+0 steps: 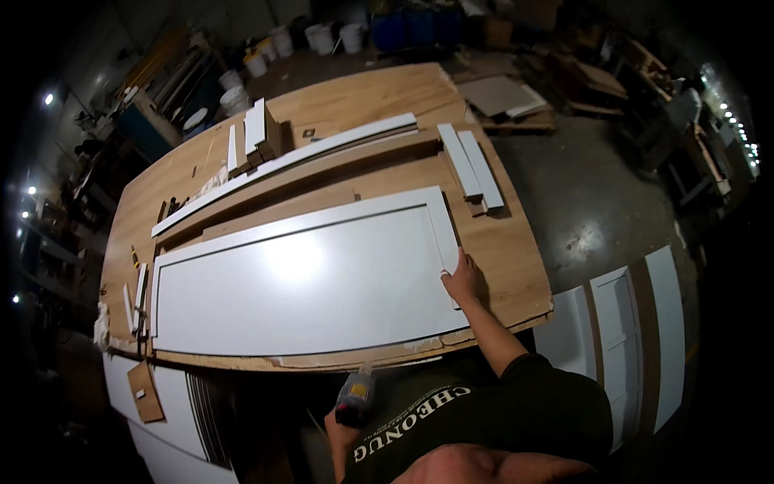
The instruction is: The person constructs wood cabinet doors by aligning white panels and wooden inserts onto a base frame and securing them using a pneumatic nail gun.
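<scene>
A large white panel (314, 282) lies flat on the wooden worktable (516, 258), framed along its far edge and both ends by narrow white strips. At its right end my right hand (459, 278) is closed round the white trim strip (439, 230), thumb on top and the other fingers partly hidden. Low by the table's near edge, my left hand (340, 436) holds a grey power tool (355, 397) with a yellow patch and a narrow nose pointing toward the table. Dark shadow and the tool's body cover most of the left fingers; its exact kind is unclear.
Beyond the panel lie long white-faced strips (322, 160), a stack of short white pieces (260, 133) and two more strips (469, 168) at the right. Small tools sit at the table's left edge. White panels (617, 339) stand low right; more lie (173, 411) low left.
</scene>
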A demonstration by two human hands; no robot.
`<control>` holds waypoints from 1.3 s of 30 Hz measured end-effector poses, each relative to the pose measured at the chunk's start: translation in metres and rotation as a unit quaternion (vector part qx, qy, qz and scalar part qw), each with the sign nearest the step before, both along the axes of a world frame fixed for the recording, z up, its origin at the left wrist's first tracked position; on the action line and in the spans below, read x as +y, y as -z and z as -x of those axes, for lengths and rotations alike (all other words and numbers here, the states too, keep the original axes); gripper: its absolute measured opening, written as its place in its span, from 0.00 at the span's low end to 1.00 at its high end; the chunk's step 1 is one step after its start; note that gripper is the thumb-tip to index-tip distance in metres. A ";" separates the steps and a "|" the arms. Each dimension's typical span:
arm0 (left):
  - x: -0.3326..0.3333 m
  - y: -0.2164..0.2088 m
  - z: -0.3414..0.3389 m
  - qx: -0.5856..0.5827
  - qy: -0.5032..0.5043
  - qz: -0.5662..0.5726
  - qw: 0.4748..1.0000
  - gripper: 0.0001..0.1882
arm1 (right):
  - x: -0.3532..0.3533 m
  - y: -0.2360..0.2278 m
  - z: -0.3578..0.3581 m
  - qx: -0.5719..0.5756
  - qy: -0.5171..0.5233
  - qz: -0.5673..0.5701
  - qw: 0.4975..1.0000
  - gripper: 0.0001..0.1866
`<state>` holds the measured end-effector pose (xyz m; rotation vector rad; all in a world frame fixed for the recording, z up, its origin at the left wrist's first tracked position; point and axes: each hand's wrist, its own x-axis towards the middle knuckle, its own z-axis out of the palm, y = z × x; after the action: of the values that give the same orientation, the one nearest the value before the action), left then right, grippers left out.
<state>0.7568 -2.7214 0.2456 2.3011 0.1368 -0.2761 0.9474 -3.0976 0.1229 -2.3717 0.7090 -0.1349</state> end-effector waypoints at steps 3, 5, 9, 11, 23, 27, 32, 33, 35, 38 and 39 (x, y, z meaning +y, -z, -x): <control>0.048 0.020 0.023 0.002 -0.069 0.043 0.997 0.15 | 0.011 -0.032 -0.004 0.050 0.039 0.046 0.997 0.45; 0.077 0.037 0.035 -0.001 -0.101 0.082 0.992 0.15 | 0.009 -0.023 -0.003 0.055 0.066 0.094 0.992 0.44; 0.138 0.029 0.056 0.009 -0.158 0.042 0.987 0.14 | 0.013 -0.012 -0.013 0.059 0.062 0.063 0.994 0.42; 0.165 0.011 0.060 0.062 -0.186 0.003 0.980 0.14 | 0.007 0.008 -0.017 0.028 0.065 0.031 0.997 0.41; 0.301 -0.015 0.007 -0.024 -0.213 -0.088 0.973 0.12 | 0.039 -0.003 -0.026 0.077 0.150 0.110 0.980 0.41; 0.350 -0.024 -0.042 -0.086 -0.204 -0.127 0.967 0.13 | 0.015 0.035 -0.026 0.057 0.182 0.166 0.968 0.38; 0.418 -0.031 -0.122 -0.058 -0.192 -0.222 0.954 0.15 | 0.104 0.007 -0.068 -0.014 0.126 0.317 0.940 0.39; 0.427 -0.031 -0.147 -0.043 -0.188 -0.253 0.948 0.17 | 0.138 0.001 -0.084 -0.042 0.088 0.324 0.941 0.39; 0.438 -0.022 -0.207 -0.090 -0.139 -0.294 0.941 0.22 | 0.188 0.024 -0.117 -0.060 -0.002 0.272 0.960 0.41; 0.489 0.035 -0.279 -0.077 -0.079 -0.387 0.915 0.20 | 0.321 0.011 -0.155 -0.049 -0.239 0.177 0.954 0.38; 0.499 0.047 -0.299 -0.064 -0.078 -0.389 0.916 0.22 | 0.358 -0.013 -0.165 -0.044 -0.287 0.141 0.946 0.37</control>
<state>1.0555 -2.2222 0.1985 3.0645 0.4240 0.0322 1.1125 -2.7392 0.1361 -2.7227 -0.0706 -0.0934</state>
